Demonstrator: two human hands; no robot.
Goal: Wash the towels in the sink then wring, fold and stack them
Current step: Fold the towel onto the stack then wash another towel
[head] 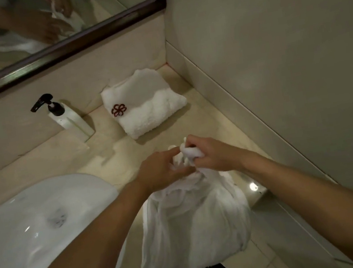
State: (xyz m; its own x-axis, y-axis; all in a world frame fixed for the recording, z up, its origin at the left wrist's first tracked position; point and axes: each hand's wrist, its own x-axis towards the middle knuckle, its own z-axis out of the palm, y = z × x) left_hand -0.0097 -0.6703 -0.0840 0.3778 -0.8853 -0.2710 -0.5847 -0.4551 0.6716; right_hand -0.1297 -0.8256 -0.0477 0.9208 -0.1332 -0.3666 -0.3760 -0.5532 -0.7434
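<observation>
Both forearms fill the bottom of the frame, reaching up to the middle where the hands meet on a white towel (193, 229). Going left to right: the sink (46, 226) takes the lower left, a pump bottle (70, 119) stands at the wall above it, and a folded towel (145, 104) with a red logo sits on the tabletop (204, 124) right of the bottle, in the corner.

Then the left hand (163, 171): its fingers curl into the bunched top of the towel, index poking out straighter. Just beside it, the right hand (209, 156) pinches a twisted wad of the same towel between thumb and fingers. The rest of the cloth hangs down over the tabletop's front edge, center-bottom of the frame.

My guess is it's still damp, so limp, a bit heavy, and clingy, with no stiffness at all. Looks like they're hunting for an edge to start folding. I'd say grab two corners of one edge and let it drop open.
</observation>
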